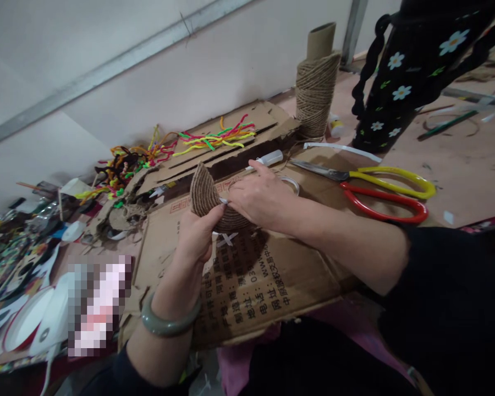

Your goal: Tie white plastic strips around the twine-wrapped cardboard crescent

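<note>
Rough twine piece [203,191], matt cardboard sheet [313,280]

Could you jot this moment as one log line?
left hand: holding twine piece; right hand: against it; scissors: at right; spool: standing

Close above the cardboard [307,275], the head camera faces forward-down.

The curved brown piece [203,191], ridged with cord, tilts above the cardboard [167,234], pointed end up.
</note>
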Demonstrator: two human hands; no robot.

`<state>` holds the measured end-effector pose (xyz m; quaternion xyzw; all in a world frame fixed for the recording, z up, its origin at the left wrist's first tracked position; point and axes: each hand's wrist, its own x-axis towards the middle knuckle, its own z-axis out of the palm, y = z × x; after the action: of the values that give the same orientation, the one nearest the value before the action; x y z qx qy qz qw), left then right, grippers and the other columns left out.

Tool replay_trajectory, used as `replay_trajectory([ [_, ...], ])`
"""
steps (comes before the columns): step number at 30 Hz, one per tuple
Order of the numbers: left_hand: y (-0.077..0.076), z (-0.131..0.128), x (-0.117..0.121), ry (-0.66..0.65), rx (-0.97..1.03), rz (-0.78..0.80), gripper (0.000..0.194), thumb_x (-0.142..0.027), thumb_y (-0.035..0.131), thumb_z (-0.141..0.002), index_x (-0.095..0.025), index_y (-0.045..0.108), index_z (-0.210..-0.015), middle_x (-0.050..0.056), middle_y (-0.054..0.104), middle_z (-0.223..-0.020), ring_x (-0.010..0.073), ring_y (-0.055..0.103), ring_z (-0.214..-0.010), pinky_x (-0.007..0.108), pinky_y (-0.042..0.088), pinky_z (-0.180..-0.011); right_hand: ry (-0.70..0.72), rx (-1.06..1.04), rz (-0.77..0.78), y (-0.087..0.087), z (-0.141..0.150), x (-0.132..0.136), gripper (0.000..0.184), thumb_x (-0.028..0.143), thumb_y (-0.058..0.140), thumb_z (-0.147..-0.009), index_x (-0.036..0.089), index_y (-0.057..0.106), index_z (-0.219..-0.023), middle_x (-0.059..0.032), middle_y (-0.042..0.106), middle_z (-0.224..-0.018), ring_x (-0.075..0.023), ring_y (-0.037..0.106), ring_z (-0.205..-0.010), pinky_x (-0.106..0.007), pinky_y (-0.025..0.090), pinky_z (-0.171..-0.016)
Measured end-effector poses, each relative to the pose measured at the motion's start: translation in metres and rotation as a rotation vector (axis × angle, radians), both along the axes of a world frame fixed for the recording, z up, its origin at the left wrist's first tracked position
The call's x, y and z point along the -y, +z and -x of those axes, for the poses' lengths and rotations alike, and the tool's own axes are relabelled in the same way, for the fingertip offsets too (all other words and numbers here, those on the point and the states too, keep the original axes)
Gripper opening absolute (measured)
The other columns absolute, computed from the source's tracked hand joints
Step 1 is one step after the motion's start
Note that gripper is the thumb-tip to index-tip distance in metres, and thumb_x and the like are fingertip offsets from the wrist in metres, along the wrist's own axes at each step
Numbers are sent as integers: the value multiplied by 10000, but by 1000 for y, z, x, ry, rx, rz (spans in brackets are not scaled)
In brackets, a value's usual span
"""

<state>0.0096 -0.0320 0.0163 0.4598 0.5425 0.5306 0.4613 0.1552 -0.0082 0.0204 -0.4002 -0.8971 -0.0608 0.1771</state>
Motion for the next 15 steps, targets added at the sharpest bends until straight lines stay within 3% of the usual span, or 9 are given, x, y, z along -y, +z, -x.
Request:
replay_trajectory([
  [9, -1, -2, -1, -28, 46, 0, 173, -193, 759, -524, -152, 647, -650, 14, 643, -678, 145, 587, -636, 266, 484, -611, 5, 29, 24, 4, 1, 3, 293, 189, 372, -922, 155, 662, -947, -89, 719, -924, -234, 647, -868, -520, 196, -1098],
  [15, -3, 3, -2, -18, 89, 35, 205, -205, 761, -549, -139, 646, -706, 20, 658, -688, 144, 604, -640, 274, 508, -641, -12, -133, 75, -2, -1, -3, 275, 208, 401, -920, 147, 668, -905, -86, 712, -928, -198, 630, -864, -481, 244, -1051],
])
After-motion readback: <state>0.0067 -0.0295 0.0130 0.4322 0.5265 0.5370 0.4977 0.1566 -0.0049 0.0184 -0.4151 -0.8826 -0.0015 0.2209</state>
